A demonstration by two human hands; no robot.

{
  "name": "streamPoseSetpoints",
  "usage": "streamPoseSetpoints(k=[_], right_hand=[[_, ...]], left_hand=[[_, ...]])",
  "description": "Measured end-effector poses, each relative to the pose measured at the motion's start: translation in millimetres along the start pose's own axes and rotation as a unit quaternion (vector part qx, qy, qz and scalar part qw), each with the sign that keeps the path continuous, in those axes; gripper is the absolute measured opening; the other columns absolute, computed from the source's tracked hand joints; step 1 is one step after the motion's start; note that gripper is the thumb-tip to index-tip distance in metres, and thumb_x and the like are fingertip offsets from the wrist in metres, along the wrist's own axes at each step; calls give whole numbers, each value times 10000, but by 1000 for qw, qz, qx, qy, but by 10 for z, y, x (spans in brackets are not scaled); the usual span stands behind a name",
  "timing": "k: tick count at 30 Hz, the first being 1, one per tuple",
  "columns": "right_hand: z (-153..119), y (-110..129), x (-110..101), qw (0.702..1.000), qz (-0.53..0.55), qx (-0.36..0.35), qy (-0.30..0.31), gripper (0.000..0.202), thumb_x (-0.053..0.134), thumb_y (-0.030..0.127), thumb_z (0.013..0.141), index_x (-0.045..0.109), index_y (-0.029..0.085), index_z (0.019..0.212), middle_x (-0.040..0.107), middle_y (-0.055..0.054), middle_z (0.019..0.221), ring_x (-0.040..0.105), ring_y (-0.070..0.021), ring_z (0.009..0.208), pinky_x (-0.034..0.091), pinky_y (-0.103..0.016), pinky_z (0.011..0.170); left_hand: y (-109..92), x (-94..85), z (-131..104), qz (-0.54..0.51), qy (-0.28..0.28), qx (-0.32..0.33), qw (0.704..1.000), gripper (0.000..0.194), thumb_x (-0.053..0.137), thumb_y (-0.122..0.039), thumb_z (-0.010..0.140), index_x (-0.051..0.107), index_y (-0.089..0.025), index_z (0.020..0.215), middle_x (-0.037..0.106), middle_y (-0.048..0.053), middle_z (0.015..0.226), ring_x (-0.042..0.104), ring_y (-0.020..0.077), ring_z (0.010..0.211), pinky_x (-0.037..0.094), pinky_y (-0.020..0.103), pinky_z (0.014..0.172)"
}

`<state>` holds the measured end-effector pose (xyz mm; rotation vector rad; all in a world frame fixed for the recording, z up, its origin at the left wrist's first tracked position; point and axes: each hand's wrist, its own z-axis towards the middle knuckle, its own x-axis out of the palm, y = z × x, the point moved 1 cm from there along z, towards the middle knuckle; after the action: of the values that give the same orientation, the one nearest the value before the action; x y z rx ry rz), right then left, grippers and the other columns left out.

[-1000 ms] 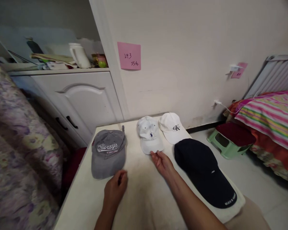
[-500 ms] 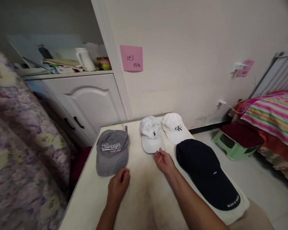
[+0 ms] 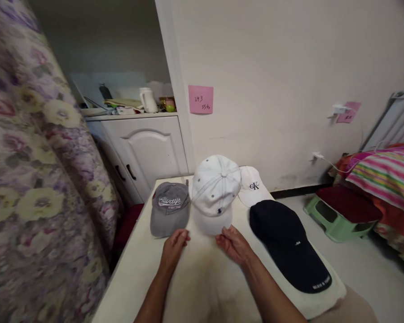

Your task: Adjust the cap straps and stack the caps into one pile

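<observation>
Several caps lie on a cream table (image 3: pixel 202 287). My right hand (image 3: pixel 234 244) grips the brim of a white cap with a small dark logo (image 3: pixel 215 188), which is tilted up off the table toward me. My left hand (image 3: pixel 174 246) rests loosely curled on the table, between that brim and the brim of a grey cap with "Always" lettering (image 3: pixel 170 208). I cannot tell whether it touches either brim. A second white cap (image 3: pixel 254 188) lies behind, partly hidden. A dark navy cap (image 3: pixel 286 242) lies to the right of my right forearm.
A floral purple fabric (image 3: pixel 30 179) fills the left side. A white cabinet (image 3: pixel 148 148) with clutter on top stands behind the table. A pink note (image 3: pixel 200 99) hangs on the wall. A green stool (image 3: pixel 336 215) and striped bedding (image 3: pixel 387 175) are at the right.
The white logo cap has been lifted by its brim and now stands larger and closer. My left hand slid slightly right. The camera has pulled back and turned left.
</observation>
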<state>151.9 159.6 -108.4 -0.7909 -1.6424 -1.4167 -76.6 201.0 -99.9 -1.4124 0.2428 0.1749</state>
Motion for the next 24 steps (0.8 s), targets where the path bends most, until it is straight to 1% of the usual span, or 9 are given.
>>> streamPoseSetpoints(k=[4,6,9,11,13,16,20,22,24], right_hand=[[-313,-134,-23,996,-65,48,33,374,865,264,735,669,93,1002,776,-88,813,721,-144,593,568,-213,565],[-448,-188,-57,992,-93,75,46,353,864,274,733,673,82,958,765,-91,766,719,-161,583,559,-225,547],[-558,-237,-123,988,-116,94,40,322,864,268,730,668,96,920,756,-75,754,721,-167,604,555,-234,562],[-566,-244,-167,989,-112,90,19,299,863,266,731,657,114,885,744,-50,720,712,-155,599,548,-226,567],[-545,-230,-199,992,-98,82,-2,273,859,269,738,640,134,832,718,-16,661,695,-136,578,544,-216,574],[-507,-193,-211,995,-70,66,-22,251,848,273,750,631,153,789,690,24,630,678,-114,579,559,-223,630],[-489,-166,-143,997,-50,58,-28,239,850,227,723,688,141,876,740,-20,764,707,-160,696,584,-287,695],[-501,-153,-94,997,-43,58,-33,260,828,205,735,710,133,954,761,-63,877,719,-201,800,589,-318,718],[-539,-122,-66,997,-32,48,-50,216,776,233,799,715,137,982,756,-85,942,711,-224,871,590,-342,739]], left_hand=[[-127,25,-108,-143,-7,-1,990,803,205,-759,903,701,-167,1123,767,157,1058,691,298,1047,532,434,893],[-228,16,-161,-274,-39,-23,961,701,268,-729,920,707,-231,1143,765,117,1122,657,293,1159,512,447,977],[-400,-39,-243,-441,-79,-41,893,360,531,-523,931,728,-297,1130,751,34,1199,536,253,1333,450,403,1097],[-514,-85,-315,-474,-70,-12,878,318,550,-440,946,712,-306,1184,713,11,1279,431,227,1417,398,387,1151],[-619,-123,-404,-484,-55,17,873,345,520,-440,965,681,-313,1243,674,5,1340,359,220,1457,364,399,1176],[-781,-154,-557,-476,-73,35,875,351,586,-410,925,673,-306,1249,684,19,1325,391,240,1439,379,417,1164],[-1050,-114,-772,-467,-95,23,879,479,813,-331,705,709,-241,1165,778,56,1118,622,310,1227,483,425,1075],[-1176,-48,-881,-459,-66,6,886,493,852,-359,652,724,-211,1104,800,61,985,690,331,1101,537,432,1000],[-1266,39,-991,-437,-10,-23,899,480,871,-408,614,739,-173,1011,799,79,868,724,352,990,581,439,901]])
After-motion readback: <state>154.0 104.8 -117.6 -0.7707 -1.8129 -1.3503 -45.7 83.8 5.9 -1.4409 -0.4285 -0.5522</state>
